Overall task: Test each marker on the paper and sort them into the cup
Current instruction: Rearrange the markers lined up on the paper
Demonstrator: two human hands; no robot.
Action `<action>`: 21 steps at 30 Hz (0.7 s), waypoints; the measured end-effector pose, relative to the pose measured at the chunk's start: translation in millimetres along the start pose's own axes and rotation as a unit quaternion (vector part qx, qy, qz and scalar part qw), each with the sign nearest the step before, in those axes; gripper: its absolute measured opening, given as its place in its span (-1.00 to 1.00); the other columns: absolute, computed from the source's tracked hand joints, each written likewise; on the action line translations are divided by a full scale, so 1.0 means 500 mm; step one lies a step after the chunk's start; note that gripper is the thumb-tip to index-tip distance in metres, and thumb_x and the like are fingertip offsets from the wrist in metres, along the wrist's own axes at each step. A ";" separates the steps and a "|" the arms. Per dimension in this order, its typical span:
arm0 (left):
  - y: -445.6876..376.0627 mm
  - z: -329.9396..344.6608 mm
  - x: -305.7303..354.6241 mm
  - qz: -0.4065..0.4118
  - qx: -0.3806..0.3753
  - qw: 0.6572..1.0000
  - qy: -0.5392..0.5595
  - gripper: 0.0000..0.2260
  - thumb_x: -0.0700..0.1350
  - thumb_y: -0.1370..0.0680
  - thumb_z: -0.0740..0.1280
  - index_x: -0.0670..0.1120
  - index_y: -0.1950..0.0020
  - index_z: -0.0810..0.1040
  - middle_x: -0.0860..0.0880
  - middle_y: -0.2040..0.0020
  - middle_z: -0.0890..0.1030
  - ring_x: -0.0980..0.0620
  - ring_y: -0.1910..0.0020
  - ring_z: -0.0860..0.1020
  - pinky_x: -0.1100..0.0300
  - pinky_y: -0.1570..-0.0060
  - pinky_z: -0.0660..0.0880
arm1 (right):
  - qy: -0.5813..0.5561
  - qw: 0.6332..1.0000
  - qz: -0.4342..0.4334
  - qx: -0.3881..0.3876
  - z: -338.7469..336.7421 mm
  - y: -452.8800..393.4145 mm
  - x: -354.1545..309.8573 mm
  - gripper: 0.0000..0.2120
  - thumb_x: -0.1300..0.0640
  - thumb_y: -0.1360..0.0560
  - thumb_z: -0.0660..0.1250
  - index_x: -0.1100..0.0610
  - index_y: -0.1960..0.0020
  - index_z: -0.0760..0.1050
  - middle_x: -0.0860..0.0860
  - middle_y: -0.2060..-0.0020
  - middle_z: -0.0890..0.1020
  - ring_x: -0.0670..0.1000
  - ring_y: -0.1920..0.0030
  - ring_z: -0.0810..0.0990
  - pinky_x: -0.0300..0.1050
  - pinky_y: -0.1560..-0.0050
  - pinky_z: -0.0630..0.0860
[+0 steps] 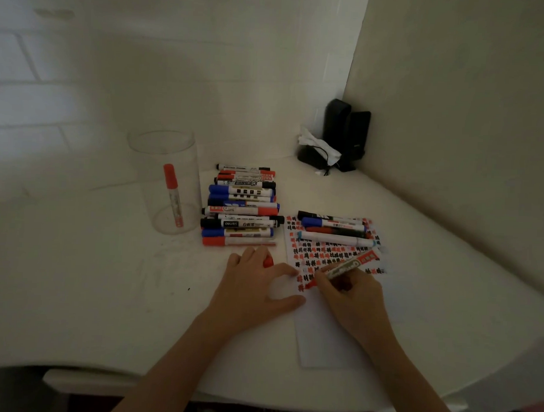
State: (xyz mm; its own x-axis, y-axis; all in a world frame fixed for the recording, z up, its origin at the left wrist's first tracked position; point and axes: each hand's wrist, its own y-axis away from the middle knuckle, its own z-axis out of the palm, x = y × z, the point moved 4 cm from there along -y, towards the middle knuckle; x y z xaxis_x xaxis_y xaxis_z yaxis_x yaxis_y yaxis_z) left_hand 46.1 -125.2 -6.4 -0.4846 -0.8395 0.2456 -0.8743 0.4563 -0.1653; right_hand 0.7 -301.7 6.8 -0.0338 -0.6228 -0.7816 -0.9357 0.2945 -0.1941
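Red marker in right hand, grip clamped round barrel, tip on paper. Left hand pins paper edge w/ spread fingers, red cap tucked under them. Cup w/ one red marker stands left of marker pile on tabletop.

Clear, glossy plastic cylindrical cup, smooth-walled, showing faint reflections. Heap of plastic markers with white barrels and red, blue or black caps; barrels smooth with a slight sheen, bearing printed labels. White sheet of thin matt paper, its upper part covered with red and black ink marks. White matt table top, smooth. Black plastic speakers, slightly glossy. Crumpled white tissue, soft and matt.
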 end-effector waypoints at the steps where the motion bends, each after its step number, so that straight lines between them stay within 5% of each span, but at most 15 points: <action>1: 0.000 0.000 0.000 -0.001 -0.001 1.000 0.001 -0.47 0.48 -0.39 0.10 0.32 -0.30 0.36 0.09 -0.02 0.30 0.13 -0.03 0.23 0.14 -0.10 0.22 | -0.003 1.000 0.002 0.000 -0.001 0.002 -0.001 -0.80 -0.01 -0.45 0.41 -0.09 0.29 0.45 -0.18 0.37 0.56 -0.25 0.35 0.53 -0.53 0.32 0.40; 12: -0.002 -0.002 0.001 0.020 0.011 0.999 0.031 -0.52 0.41 -0.47 0.02 0.27 -0.31 0.34 0.12 -0.06 0.35 0.13 -0.07 0.28 0.15 -0.14 0.21 | -0.029 0.999 0.032 0.022 -0.004 -0.004 0.012 -0.85 -0.01 -0.46 0.41 0.00 0.23 0.52 -0.14 0.34 0.60 -0.19 0.30 0.57 -0.49 0.38 0.40; 16: -0.003 -0.008 -0.016 -0.046 0.030 0.955 0.290 -0.79 -0.03 -0.66 0.06 0.07 -0.27 0.34 0.11 -0.02 0.46 0.16 -0.02 0.43 0.15 -0.19 0.35 | -0.107 0.992 0.057 0.045 -0.012 -0.007 0.023 -0.80 -0.03 -0.47 0.39 0.08 0.22 0.56 -0.02 0.37 0.64 -0.06 0.37 0.59 -0.24 0.29 0.49; 21: 0.003 -0.037 -0.056 -0.060 -0.036 0.922 0.380 -0.73 -0.12 -0.63 0.17 0.09 -0.31 0.33 0.22 -0.05 0.60 0.32 -0.06 0.52 0.39 -0.09 0.38 | -0.147 0.982 0.122 -0.008 -0.017 -0.021 0.001 -0.83 -0.01 -0.50 0.36 0.08 0.14 0.56 -0.01 0.31 0.66 -0.08 0.35 0.60 -0.36 0.39 0.47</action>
State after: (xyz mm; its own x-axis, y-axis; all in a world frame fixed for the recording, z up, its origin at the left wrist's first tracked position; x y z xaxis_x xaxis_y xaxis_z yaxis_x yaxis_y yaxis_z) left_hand 57.7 -95.7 4.0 -0.2399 -0.4475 0.8615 -0.9090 0.4152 -0.0374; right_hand 7.6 -311.5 13.6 -0.1562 -0.2979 -0.9417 -0.9177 0.3964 0.0268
